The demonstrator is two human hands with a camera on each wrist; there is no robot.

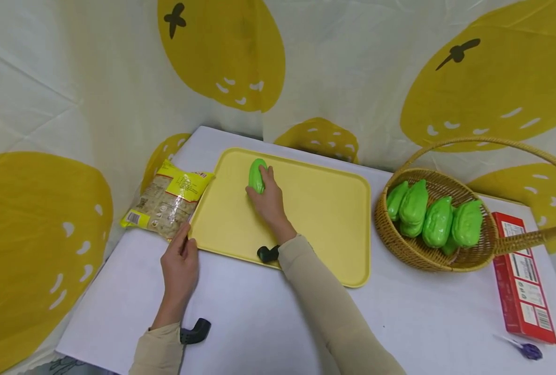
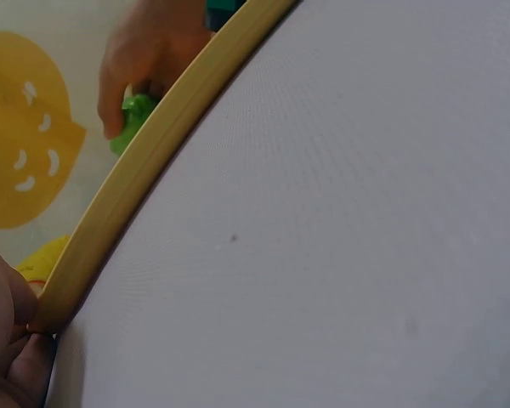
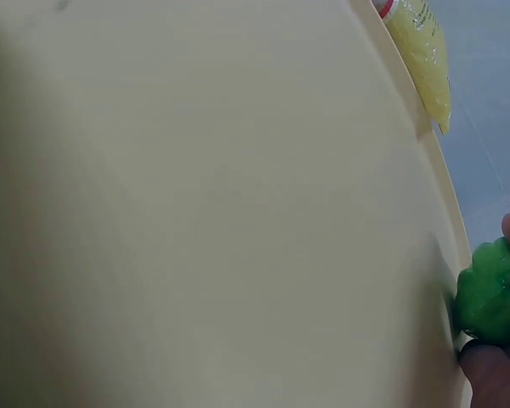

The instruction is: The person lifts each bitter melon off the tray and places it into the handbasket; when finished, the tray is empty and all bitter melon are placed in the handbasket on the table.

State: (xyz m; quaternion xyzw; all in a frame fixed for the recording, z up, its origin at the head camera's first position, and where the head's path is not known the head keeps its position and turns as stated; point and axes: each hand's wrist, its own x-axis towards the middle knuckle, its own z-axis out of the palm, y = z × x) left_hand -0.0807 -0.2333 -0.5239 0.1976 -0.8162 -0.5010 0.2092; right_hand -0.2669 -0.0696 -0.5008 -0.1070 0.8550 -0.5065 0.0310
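Observation:
My right hand (image 1: 270,203) pinches a shiny, lumpy green bitter melon (image 1: 256,177) between thumb and fingers, over the back left part of a yellow tray (image 1: 315,219). The right wrist view catches the ridged end of this bitter melon (image 3: 493,293) close to the tray's edge. At the tray's near left corner, my left hand (image 1: 180,263) grips the rim, fingers at its underside in the left wrist view. Several more green bitter melons (image 1: 437,221) lie in a wicker basket (image 1: 399,247) right of the tray.
A clear and yellow plastic packet (image 1: 165,200) lies against the tray's left side. The basket's tall handle (image 1: 512,143) arches up and right. Beyond it are a red box (image 1: 523,281) and a purple-wrapped lollipop (image 1: 530,350). A fruit-print curtain (image 1: 338,62) hangs behind the table.

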